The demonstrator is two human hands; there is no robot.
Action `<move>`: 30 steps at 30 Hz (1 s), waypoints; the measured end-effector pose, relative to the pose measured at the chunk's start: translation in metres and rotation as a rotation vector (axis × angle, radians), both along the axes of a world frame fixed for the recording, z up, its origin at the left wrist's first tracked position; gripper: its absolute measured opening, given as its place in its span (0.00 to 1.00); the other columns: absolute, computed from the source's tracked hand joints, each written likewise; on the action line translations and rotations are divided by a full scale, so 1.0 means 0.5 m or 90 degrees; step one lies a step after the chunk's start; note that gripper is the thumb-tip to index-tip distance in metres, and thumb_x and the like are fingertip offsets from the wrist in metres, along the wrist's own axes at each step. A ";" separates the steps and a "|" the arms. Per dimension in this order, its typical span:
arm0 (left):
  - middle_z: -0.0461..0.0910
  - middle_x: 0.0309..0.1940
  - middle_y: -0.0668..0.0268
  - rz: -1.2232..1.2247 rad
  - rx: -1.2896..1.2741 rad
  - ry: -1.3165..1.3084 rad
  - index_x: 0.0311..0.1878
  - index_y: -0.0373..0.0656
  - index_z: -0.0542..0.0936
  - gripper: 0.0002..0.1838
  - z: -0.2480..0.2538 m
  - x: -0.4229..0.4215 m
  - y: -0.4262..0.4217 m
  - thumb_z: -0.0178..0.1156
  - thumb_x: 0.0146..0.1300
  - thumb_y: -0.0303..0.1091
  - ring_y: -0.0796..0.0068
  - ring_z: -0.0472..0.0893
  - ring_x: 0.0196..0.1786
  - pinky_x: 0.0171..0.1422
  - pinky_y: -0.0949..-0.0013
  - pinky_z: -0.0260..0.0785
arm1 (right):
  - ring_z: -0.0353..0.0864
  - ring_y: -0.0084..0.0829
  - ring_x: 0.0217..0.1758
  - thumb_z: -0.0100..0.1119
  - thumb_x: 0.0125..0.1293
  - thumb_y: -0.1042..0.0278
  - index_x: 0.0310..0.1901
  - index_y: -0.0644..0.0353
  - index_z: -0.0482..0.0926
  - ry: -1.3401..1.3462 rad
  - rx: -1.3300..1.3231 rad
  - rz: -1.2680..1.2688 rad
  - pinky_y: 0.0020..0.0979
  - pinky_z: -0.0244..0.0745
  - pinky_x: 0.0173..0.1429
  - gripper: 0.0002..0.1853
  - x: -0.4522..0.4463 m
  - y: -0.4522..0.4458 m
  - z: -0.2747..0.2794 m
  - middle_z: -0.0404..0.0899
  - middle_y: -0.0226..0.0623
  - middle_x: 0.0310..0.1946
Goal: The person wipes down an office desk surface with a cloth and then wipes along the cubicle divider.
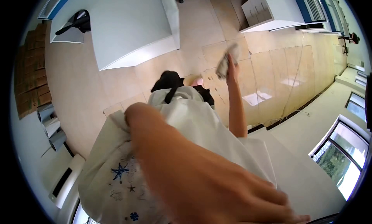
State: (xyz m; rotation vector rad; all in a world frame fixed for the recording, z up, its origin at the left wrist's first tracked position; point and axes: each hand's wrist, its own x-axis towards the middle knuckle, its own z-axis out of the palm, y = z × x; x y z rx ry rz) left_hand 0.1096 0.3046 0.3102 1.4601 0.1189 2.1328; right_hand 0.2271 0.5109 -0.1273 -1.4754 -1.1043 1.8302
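Note:
A crumpled greyish-white cloth [223,67] is gripped in my right hand [233,69], held out over the floor ahead of my body. Its upper end is blurred, and the fingers behind it are partly hidden. My left arm crosses close under the camera from the left sleeve. At the lower right, my left hand [254,200] has its fingers stretched out; I see nothing in them, though the fingertips run toward the frame's dark edge. Below the arm is my white shirt [190,115], with blue starfish prints on its left side.
A white desk [128,26] stands ahead on the left, with a black bag [80,22] at its far side. A drawer cabinet [257,11] is ahead on the right. Flattened cardboard [33,73] lies at the left wall, near several rolls [51,125]. A cable [297,69] crosses the tiles.

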 end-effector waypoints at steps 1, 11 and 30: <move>0.82 0.53 0.41 0.003 -0.014 0.023 0.63 0.18 0.75 0.22 -0.004 -0.005 0.028 0.58 0.74 0.28 0.51 0.85 0.50 0.54 0.61 0.82 | 0.84 0.30 0.52 0.74 0.67 0.48 0.64 0.71 0.78 0.018 0.018 0.037 0.32 0.81 0.54 0.36 -0.061 0.037 0.052 0.84 0.41 0.54; 0.80 0.58 0.56 0.066 -0.552 -0.281 0.66 0.37 0.73 0.25 -0.398 -0.513 0.146 0.66 0.70 0.36 0.63 0.81 0.54 0.59 0.60 0.76 | 0.84 0.35 0.58 0.78 0.64 0.58 0.64 0.71 0.76 0.301 0.045 0.467 0.37 0.80 0.63 0.34 -0.461 0.064 0.403 0.84 0.46 0.56; 0.79 0.60 0.54 -0.017 -0.700 -0.740 0.72 0.36 0.70 0.41 -0.550 -0.761 0.203 0.64 0.61 0.53 0.53 0.80 0.62 0.67 0.51 0.76 | 0.81 0.25 0.51 0.66 0.74 0.71 0.60 0.67 0.75 0.189 0.288 0.369 0.28 0.78 0.56 0.18 -0.721 0.160 0.379 0.83 0.35 0.49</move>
